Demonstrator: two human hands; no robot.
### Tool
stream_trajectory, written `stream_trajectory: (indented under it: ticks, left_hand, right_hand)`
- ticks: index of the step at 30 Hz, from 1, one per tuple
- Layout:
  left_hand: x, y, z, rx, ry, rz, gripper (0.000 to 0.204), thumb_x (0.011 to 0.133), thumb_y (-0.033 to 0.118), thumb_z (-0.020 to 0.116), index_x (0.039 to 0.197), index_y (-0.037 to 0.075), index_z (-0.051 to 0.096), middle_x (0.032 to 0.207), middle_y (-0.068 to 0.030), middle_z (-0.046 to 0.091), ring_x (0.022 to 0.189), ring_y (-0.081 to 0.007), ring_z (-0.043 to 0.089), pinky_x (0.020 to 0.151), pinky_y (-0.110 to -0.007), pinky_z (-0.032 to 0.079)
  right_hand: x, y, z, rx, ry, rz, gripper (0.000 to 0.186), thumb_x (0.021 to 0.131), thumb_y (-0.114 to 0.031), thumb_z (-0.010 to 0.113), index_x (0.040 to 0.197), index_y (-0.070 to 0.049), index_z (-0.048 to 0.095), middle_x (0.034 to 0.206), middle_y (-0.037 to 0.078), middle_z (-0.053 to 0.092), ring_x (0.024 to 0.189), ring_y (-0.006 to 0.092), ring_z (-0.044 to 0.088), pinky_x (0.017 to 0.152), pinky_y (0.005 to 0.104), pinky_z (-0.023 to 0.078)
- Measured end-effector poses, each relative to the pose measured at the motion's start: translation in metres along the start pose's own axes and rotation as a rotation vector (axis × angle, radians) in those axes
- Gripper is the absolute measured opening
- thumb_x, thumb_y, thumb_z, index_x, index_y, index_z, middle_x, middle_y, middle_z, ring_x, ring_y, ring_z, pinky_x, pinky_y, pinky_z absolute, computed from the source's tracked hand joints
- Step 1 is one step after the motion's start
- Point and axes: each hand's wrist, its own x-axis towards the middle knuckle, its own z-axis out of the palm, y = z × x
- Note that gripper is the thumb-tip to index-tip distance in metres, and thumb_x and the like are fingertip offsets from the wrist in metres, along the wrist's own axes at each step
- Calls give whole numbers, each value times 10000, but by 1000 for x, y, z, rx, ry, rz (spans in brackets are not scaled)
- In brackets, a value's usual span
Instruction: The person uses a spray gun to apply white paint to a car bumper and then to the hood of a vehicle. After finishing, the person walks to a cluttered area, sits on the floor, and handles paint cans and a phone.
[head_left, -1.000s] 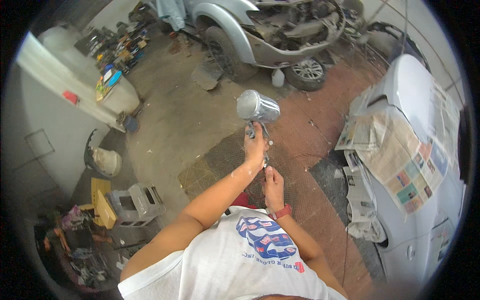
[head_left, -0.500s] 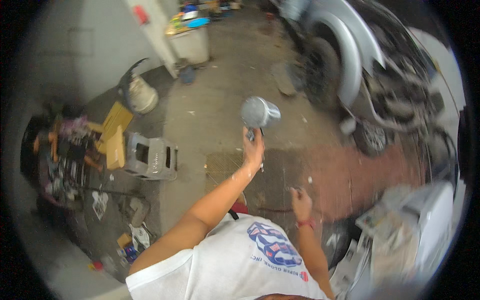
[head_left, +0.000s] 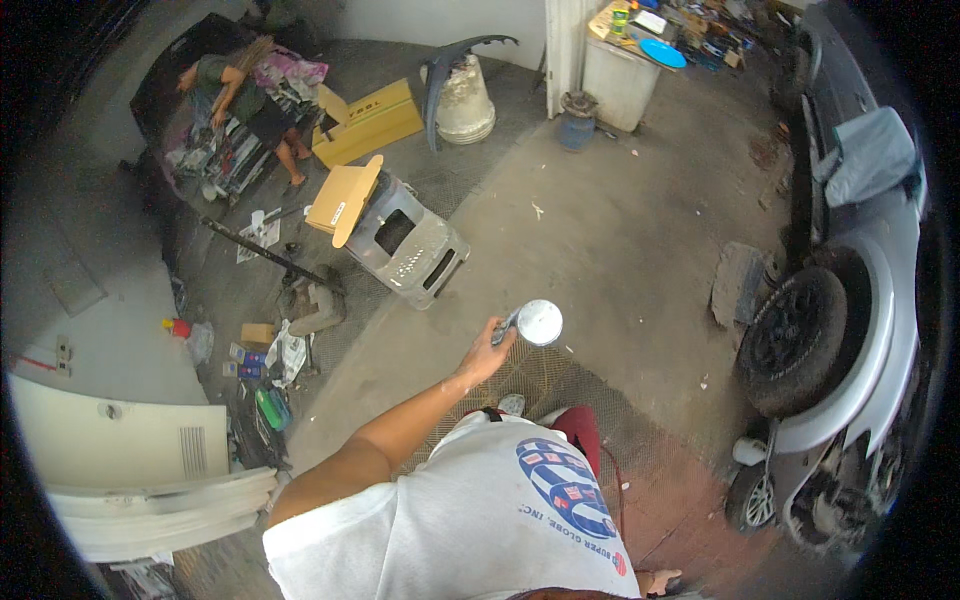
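Note:
My left hand (head_left: pixel 490 350), at the end of an outstretched arm, is wrapped round the grip of a spray gun (head_left: pixel 507 327). A round cup with a whitish top (head_left: pixel 541 322) sits on the gun and faces up at me. Most of the gun's body is hidden by the fingers and the cup. My right hand (head_left: pixel 660 580) shows only in part at the lower edge, beside my white shirt. Its fingers are too small and cut off to read. Near my right leg a thin red hose (head_left: pixel 620 480) runs down to the floor.
A grey plastic stool (head_left: pixel 405 250) with a cardboard piece stands ahead left. Behind it are a white bucket (head_left: pixel 465 105) and a yellow box (head_left: pixel 375 125). A person (head_left: pixel 240 95) bends at the far left. At right stands a silver car (head_left: pixel 880 330) with its wheel showing.
My view has swung left, bringing the person and the stool further into sight. The spray gun stays in my left hand. My right hand has dropped to the lower edge.

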Motion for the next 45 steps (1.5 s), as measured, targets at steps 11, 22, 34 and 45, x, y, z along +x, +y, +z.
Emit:
stream_trajectory:
  ticks: [11, 22, 34, 45]
  left_hand:
    - [206, -32, 118, 76, 3, -400, 705, 1042, 642, 633, 1522, 144, 496, 1266, -209, 737, 1196, -374, 714, 1018, -488, 537]
    - [323, 30, 225, -240, 338, -545, 685, 1047, 448, 732, 1566, 78, 482, 1220, -124, 706, 1033, -249, 674, 911, -475, 581]
    - [675, 251, 390, -274, -46, -678, 804, 1057, 468, 714, 1657, 56, 373, 1367, -160, 685, 1140, -274, 705, 995, -456, 562]
    - [1038, 645, 502, 188, -21, -119, 713, 1016, 585, 688, 1526, 115, 524, 1392, -223, 700, 1319, -382, 661, 1101, -496, 510]
  right_hand:
    - [225, -314, 16, -557, -150, -168, 537, 1062, -446, 617, 1434, -60, 651, 1077, 155, 711, 840, 319, 687, 720, 478, 565]
    - [450, -781, 86, -338, -218, -824, 597, 1079, -416, 672, 1495, 4, 591, 1053, 103, 727, 830, 218, 686, 719, 371, 571]
    - [563, -905, -25, -1601, -171, -1052, 370, 946, -402, 668, 1163, -113, 747, 1070, 238, 781, 866, 465, 762, 716, 585, 580]
    - [695, -1278, 80, -933, -415, -318, 267, 1019, -443, 655, 1055, -178, 651, 919, 110, 665, 748, 327, 664, 619, 504, 532]
